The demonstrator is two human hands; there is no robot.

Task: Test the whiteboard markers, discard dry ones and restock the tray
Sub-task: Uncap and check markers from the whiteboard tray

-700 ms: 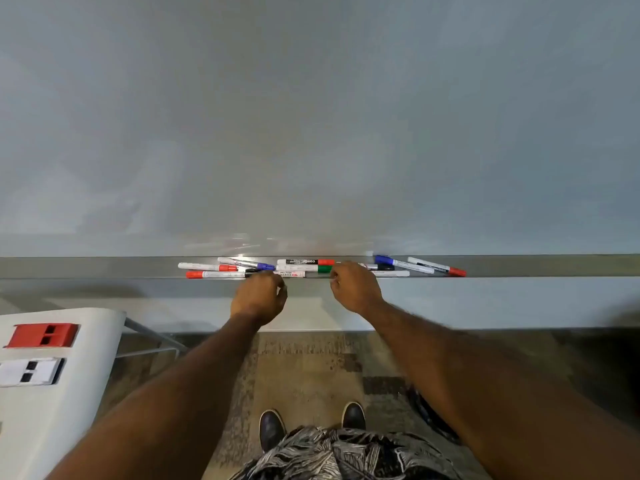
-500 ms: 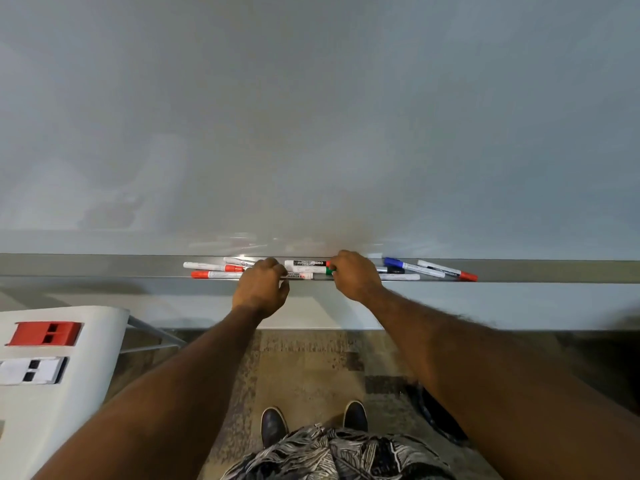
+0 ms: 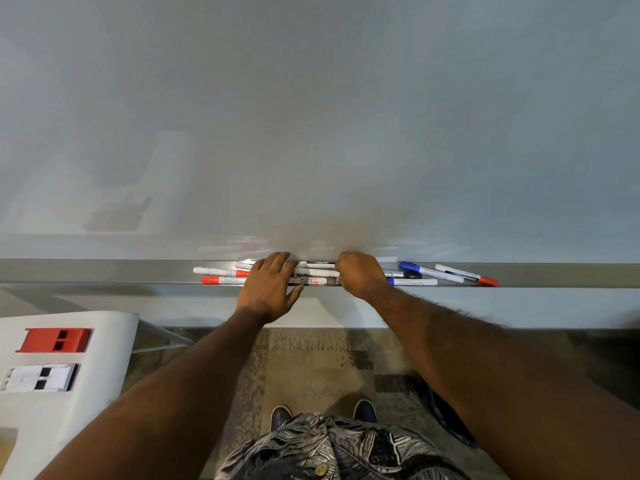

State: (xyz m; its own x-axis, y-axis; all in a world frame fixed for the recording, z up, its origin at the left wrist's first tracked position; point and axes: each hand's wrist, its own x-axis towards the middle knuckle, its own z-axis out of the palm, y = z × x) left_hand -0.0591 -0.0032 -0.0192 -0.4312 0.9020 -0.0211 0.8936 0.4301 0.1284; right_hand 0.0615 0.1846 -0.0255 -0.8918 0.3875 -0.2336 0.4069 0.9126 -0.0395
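Markers (image 3: pixel 313 272) lie scattered along the tray (image 3: pixel 104 271) under the whiteboard (image 3: pixel 311 116), with red and blue caps showing either side of the tray's middle. Both hands were at the tray's front lip a moment ago and have now reached in over its middle. The left hand (image 3: pixel 268 289) spreads its fingers flat across the barrels. The right hand (image 3: pixel 358 277) curls at the central markers' ends, its grasp hidden. Testing looks about to begin, and no cap appears to be off yet.

Left hand (image 3: pixel 268 289): fingers (image 3: pixel 277 263) spread flat over the markers (image 3: pixel 313 271) in the tray (image 3: pixel 104 271).
Right hand (image 3: pixel 358 275): curled down among the same markers, grip hidden.
Bench (image 3: pixel 69 427): red block (image 3: pixel 55 339), white block (image 3: pixel 41 377), far left.
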